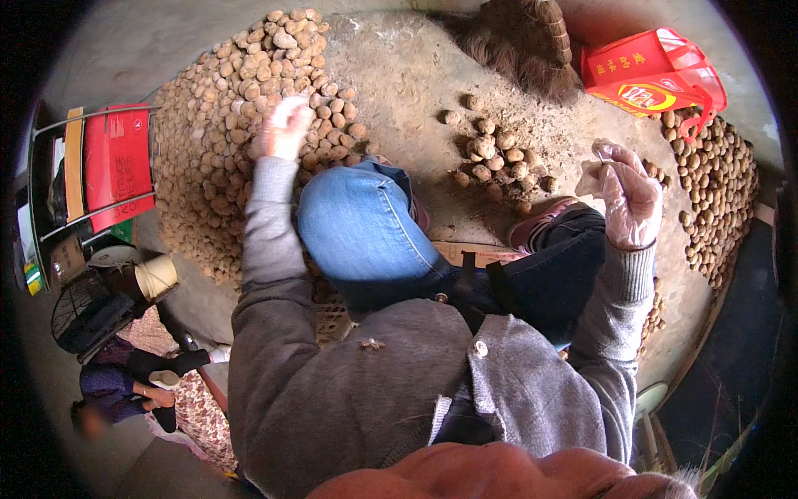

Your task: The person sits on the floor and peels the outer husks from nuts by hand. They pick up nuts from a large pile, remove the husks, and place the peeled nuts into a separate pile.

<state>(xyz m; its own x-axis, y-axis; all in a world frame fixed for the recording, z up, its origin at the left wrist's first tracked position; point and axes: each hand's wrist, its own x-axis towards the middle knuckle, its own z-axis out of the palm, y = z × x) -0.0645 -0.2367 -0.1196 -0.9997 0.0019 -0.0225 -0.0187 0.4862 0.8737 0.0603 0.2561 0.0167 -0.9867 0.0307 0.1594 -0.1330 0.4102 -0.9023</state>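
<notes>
My left hand, blurred and apparently in a pale glove, is over a large heap of round brown nuts or tubers. Whether it holds one cannot be told. On the other side, my right hand is raised above the floor in a thin clear plastic glove. Its fingers are curled in, and a thin dark line shows near the fingertips; what it is stays unclear. Between my hands, a loose group of the round pieces lies on the concrete floor among dry crumbs, just beyond my shoes.
To the right spreads another heap of smaller round pieces, beside a red bag. A fibre broom lies at the top. At left stand a metal rack with a red board and a cream bucket. Another person sits lower left.
</notes>
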